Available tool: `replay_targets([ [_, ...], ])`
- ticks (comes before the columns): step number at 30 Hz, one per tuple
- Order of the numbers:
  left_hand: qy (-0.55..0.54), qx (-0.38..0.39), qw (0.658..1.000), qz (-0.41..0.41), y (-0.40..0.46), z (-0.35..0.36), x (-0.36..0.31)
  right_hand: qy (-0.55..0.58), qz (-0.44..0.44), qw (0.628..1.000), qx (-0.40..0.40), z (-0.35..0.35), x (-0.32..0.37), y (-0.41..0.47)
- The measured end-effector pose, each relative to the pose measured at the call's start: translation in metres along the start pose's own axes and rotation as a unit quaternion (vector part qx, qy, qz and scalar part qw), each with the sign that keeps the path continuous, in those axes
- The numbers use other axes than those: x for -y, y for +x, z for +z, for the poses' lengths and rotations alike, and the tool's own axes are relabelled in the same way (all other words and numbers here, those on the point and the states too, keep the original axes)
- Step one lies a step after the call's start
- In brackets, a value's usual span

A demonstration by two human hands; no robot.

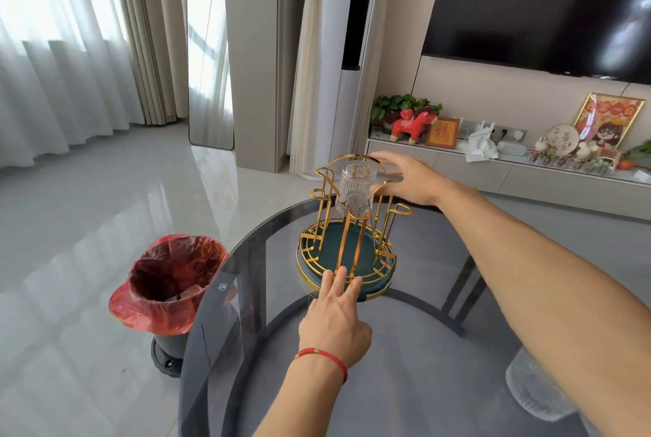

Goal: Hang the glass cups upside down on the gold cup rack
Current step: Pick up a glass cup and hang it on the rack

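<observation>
So nearest the camera the left hand (334, 316), with a thin red string bracelet (326, 359) on the wrist, is lying flat on the round smoky-grey glass table (422, 383), fingers straight and slightly spread, tips pressing against the near rim of the dark green round tray base (352, 253) of the gold wire cup rack (347, 221). It's not gripping anything, just resting against it.

One clear ribbed glass cup (355, 190) is already sitting upside down on a gold prong at the middle of the rack, near the top loop.

Beyond that, the right hand (408, 177) is reaching in from the right, fingers loosely open and stretched out, just beside the cup; can't tell whether they're actually touching it.

Left of the table on the floor, a black bin with a red plastic liner (169, 281) is standing.
</observation>
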State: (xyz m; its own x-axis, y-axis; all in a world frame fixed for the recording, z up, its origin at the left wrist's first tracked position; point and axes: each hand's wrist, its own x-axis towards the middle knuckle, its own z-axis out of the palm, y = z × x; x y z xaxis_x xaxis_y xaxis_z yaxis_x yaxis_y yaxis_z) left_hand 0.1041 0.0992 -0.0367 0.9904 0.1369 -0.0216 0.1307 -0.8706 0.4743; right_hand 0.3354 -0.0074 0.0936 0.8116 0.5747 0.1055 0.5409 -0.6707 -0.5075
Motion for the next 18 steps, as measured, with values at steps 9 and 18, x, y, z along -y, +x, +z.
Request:
replay_targets([
  [9,-0.111,-0.135,0.984,0.048,-0.038,-0.011,-0.053,-0.171,0.095,0.979,0.054,-0.044,-0.034,-0.199],
  [18,-0.165,-0.082,0.978,0.093,-0.085,0.000,-0.085,-0.263,0.220,0.920,0.188,-0.026,-0.060,-0.288],
])
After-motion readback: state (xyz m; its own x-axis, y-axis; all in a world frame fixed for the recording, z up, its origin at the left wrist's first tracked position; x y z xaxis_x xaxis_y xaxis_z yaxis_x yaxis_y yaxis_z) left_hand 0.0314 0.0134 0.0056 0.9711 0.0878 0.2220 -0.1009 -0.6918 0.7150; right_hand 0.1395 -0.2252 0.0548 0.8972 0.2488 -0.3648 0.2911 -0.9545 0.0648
